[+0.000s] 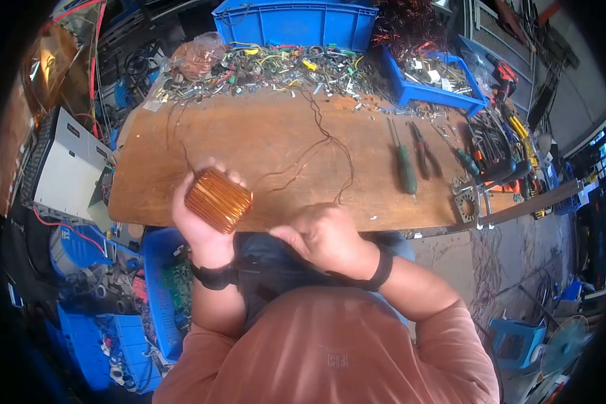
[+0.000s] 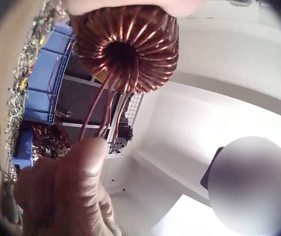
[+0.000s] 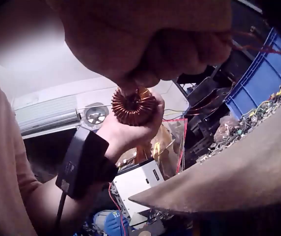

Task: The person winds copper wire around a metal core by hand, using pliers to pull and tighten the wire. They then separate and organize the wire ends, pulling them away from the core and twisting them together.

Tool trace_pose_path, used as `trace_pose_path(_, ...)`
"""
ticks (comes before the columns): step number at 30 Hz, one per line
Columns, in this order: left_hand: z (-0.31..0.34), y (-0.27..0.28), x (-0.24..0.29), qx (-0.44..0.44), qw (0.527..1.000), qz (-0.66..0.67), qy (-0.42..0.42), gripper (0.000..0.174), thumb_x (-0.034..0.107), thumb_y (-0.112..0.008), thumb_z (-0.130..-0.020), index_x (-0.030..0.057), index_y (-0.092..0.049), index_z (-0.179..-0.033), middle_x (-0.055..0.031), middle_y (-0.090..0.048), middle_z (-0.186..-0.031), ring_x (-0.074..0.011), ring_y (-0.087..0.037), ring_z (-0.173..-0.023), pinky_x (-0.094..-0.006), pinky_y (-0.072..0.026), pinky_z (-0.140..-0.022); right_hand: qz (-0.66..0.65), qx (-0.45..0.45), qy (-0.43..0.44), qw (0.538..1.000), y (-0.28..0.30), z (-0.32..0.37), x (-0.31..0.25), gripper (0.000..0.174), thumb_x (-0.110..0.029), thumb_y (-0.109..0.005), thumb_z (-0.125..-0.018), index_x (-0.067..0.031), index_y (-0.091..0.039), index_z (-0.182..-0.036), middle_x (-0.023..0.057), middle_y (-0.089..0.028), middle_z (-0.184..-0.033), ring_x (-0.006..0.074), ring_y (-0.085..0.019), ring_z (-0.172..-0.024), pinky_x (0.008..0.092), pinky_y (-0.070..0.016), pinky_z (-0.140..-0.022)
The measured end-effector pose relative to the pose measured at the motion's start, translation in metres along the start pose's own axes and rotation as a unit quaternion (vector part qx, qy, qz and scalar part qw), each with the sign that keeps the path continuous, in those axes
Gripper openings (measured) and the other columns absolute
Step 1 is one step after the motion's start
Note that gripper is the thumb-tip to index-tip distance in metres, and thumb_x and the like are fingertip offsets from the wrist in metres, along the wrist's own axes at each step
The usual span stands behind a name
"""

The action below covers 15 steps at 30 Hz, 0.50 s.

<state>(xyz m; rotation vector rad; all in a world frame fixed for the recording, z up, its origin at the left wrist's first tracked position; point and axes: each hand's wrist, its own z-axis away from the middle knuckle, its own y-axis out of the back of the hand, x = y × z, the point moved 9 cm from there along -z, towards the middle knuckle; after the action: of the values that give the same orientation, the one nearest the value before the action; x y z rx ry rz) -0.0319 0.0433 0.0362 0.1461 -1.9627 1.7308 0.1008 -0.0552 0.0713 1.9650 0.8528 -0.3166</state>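
Observation:
My left hand (image 1: 198, 227) grips a copper-wound ring coil (image 1: 219, 200) over the near edge of the workbench, fingers curled round its far side. In the left wrist view, the coil (image 2: 130, 49) shows its dark centre hole, with several copper wire ends (image 2: 97, 110) running toward the other hand's thumb. To the right of the coil, my right hand (image 1: 333, 236) is curled round copper wire, its thumb pointing toward the coil. Long copper wires (image 1: 349, 165) trail from this fist across the wooden bench. The palm side of the right hand is hidden in the head view.
A screwdriver (image 1: 405, 168) and pliers (image 1: 425, 151) lie right on the bench (image 1: 202, 128). Behind are scrap metal bits (image 1: 269, 71), a large blue crate (image 1: 296, 27) and a blue tray (image 1: 438, 97). A metal clamp (image 1: 475, 205) sits at the right edge; another blue crate (image 1: 156, 296) stands below left.

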Motion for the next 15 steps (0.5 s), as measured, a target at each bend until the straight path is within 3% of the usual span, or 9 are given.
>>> trace_pose_path(3,0.009,-0.007,-0.022,-0.025,0.998,0.005,0.052,0.050,0.045,-0.039,-0.097,0.0004,-0.058,-0.107,-0.0131,-0.056,-0.093,-0.0292,-0.054,-0.084,-0.0416,-0.0462,-0.075,-0.020,0.005,-0.001,1.000,-0.008,-0.009,-0.001,0.031,-0.031,-0.069,-0.080,-0.0071,-0.062,-0.061,0.0136,-0.058,-0.059,0.0331,-0.059,-0.056,0.0419,-0.0465,-0.050)
trace_pose_path(5,0.004,-0.012,-0.022,-0.136,0.990,0.002,0.039,0.051,0.046,-0.040,-0.097,0.0006,-0.059,-0.110,-0.0147,-0.059,-0.102,-0.0340,-0.057,-0.096,-0.0498,-0.0500,-0.081,-0.040,0.015,0.000,0.999,-0.012,-0.011,0.002,0.029,-0.029,-0.068,-0.079,-0.0068,-0.061,-0.062,0.0141,-0.059,-0.060,0.0338,-0.059,-0.057,0.0428,-0.0473,-0.052)
trace_pose_path(10,0.010,-0.009,-0.026,-0.138,0.990,-0.011,0.012,0.047,0.040,-0.039,-0.099,-0.0010,-0.057,-0.113,-0.0159,-0.058,-0.105,-0.0341,-0.058,-0.097,-0.0485,-0.0497,-0.083,-0.017,-0.008,-0.007,1.000,-0.014,-0.007,0.007,0.026,-0.026,-0.068,-0.079,-0.0061,-0.062,-0.064,0.0147,-0.060,-0.063,0.0340,-0.060,-0.061,0.0440,-0.0482,-0.055)
trace_pose_path(12,0.009,-0.009,-0.027,-0.131,0.991,-0.019,0.005,0.046,0.036,-0.039,-0.100,-0.0029,-0.055,-0.117,-0.0173,-0.059,-0.106,-0.0342,-0.059,-0.094,-0.0468,-0.0502,-0.081,-0.023,0.003,0.028,0.999,-0.009,-0.008,0.004,0.025,-0.022,-0.070,-0.077,-0.0039,-0.059,-0.064,0.0143,-0.057,-0.063,0.0344,-0.058,-0.060,0.0432,-0.0472,-0.055)
trace_pose_path(15,0.013,-0.013,-0.018,-0.103,0.987,-0.120,-0.042,0.047,0.035,-0.040,-0.100,-0.0044,-0.054,-0.121,-0.0187,-0.060,-0.105,-0.0341,-0.060,-0.092,-0.0449,-0.0505,-0.079,-0.031,0.006,0.038,0.999,-0.014,-0.004,0.009,0.024,-0.019,-0.072,-0.075,-0.0027,-0.057,-0.065,0.0138,-0.056,-0.063,0.0337,-0.057,-0.060,0.0425,-0.0465,-0.055)
